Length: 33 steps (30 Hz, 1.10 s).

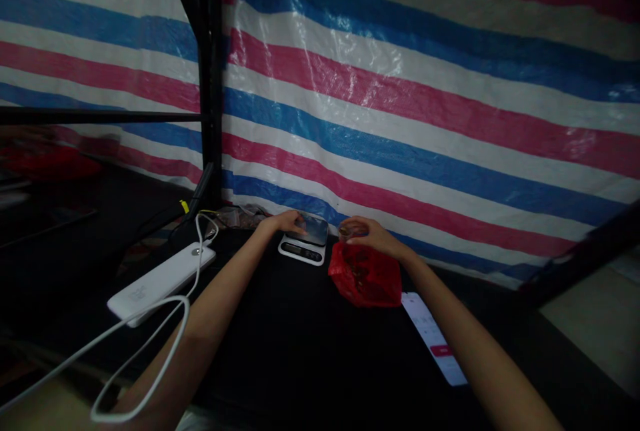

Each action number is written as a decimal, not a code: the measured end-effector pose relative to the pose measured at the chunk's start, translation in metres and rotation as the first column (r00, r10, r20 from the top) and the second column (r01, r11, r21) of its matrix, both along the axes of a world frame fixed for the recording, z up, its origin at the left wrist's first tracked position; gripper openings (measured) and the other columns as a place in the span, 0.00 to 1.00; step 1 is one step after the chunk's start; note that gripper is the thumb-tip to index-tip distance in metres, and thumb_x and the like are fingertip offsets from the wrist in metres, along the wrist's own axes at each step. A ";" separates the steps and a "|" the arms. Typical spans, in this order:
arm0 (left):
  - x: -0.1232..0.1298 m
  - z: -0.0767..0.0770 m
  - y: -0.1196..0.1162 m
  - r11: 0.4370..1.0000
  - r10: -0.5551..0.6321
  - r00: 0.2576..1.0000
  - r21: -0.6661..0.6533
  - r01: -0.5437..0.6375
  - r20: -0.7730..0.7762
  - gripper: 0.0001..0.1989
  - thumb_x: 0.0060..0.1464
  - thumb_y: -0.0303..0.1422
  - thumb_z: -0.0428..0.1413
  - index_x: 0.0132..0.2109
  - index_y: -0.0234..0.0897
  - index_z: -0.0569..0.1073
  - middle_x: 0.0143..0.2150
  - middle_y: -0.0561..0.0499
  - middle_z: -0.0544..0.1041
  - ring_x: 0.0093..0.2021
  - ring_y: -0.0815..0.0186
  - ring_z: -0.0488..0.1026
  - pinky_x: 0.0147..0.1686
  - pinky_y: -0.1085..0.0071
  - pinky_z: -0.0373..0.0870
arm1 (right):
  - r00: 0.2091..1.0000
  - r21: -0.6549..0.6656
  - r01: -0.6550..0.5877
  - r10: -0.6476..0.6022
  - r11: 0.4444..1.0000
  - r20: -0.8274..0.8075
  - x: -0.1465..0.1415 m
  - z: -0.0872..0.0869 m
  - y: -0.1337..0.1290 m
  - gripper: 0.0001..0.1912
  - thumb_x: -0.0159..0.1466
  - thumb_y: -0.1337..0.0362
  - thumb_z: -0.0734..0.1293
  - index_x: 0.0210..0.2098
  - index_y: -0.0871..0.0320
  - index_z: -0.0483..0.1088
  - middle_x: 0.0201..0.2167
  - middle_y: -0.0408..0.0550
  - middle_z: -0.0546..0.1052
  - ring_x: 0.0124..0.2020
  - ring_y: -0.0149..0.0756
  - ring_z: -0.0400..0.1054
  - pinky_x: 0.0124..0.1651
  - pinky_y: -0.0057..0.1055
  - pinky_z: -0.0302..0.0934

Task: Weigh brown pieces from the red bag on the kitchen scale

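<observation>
— Where was the kitchen scale (303, 244) when you looked in?

— At the far edge of the dark table (300, 351), just short of the striped tarp (425, 104) hanging behind it. Its shiny platform faced up, with the display strip along the near side.

— And the person's left hand (286, 221)?

— It lay on the far left corner of the scale's platform, fingers loosely curled over the edge and touching it. I couldn't tell whether it truly gripped anything; it looked more like a resting hand.

— The right hand (369, 234)?

— Just to the right of the scale, closed around a small round container (349, 231), held above a red plastic bag (366, 275). The bag sat on the table right under that wrist, bunched up with something dark inside; what, I couldn't make out.

— Anything else around?

— A phone (434, 336) lay face up beside the right forearm, near the bag, its screen lit. On the left side a white power strip (161, 281) lay at a slant, well apart from the scale, and a white cable (145, 351) looped from it across the left forearm toward the near edge. A black metal post (209, 77) stood upright behind the strip.
</observation>
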State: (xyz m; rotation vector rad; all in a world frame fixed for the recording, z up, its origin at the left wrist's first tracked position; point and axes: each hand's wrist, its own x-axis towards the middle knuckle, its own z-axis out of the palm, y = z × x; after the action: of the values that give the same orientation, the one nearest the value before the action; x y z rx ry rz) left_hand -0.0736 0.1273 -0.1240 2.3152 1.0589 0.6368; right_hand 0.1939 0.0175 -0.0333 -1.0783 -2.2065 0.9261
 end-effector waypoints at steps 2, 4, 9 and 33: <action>0.001 0.001 -0.001 1.000 -0.009 0.996 0.022 0.011 -0.090 0.24 0.34 0.45 0.60 0.38 0.34 0.74 0.36 0.48 0.76 0.39 0.61 0.71 0.39 0.73 0.63 | 1.000 0.019 -0.002 0.002 1.000 0.001 -0.006 0.000 0.003 0.23 0.48 0.65 0.69 0.44 0.59 0.66 0.40 0.49 0.73 0.41 0.37 0.68 0.49 0.37 0.59; 0.003 0.005 -0.004 0.999 0.027 0.991 0.051 -0.021 -0.135 0.26 0.34 0.45 0.60 0.42 0.34 0.73 0.41 0.46 0.75 0.43 0.59 0.70 0.43 0.71 0.63 | 1.000 0.039 -0.002 0.002 0.999 -0.003 -0.011 0.000 0.007 0.23 0.48 0.66 0.69 0.44 0.60 0.66 0.40 0.50 0.73 0.40 0.36 0.68 0.48 0.37 0.60; 0.019 0.027 -0.022 0.998 -0.035 0.997 0.048 0.032 0.066 0.34 0.35 0.44 0.61 0.51 0.34 0.68 0.48 0.44 0.71 0.46 0.59 0.68 0.45 0.68 0.63 | 0.996 0.168 0.024 -0.038 0.986 0.080 -0.018 0.003 0.021 0.22 0.49 0.67 0.68 0.44 0.59 0.67 0.39 0.48 0.74 0.37 0.35 0.68 0.41 0.33 0.62; 0.047 0.048 -0.037 0.994 -0.107 0.875 0.063 0.087 0.473 0.20 0.42 0.41 0.58 0.38 0.28 0.72 0.34 0.48 0.74 0.36 0.65 0.69 0.38 0.71 0.64 | 0.577 0.746 -0.491 -0.474 0.449 0.665 -0.078 0.051 -0.001 0.15 0.62 0.74 0.53 0.42 0.65 0.67 0.38 0.56 0.71 0.45 0.43 0.58 0.52 0.41 0.43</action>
State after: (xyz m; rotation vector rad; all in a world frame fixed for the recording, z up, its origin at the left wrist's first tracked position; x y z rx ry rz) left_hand -0.0264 0.0903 -0.0756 2.0651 0.6969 1.1232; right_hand 0.1158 0.0161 0.0174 -0.9412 -2.7404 -1.1302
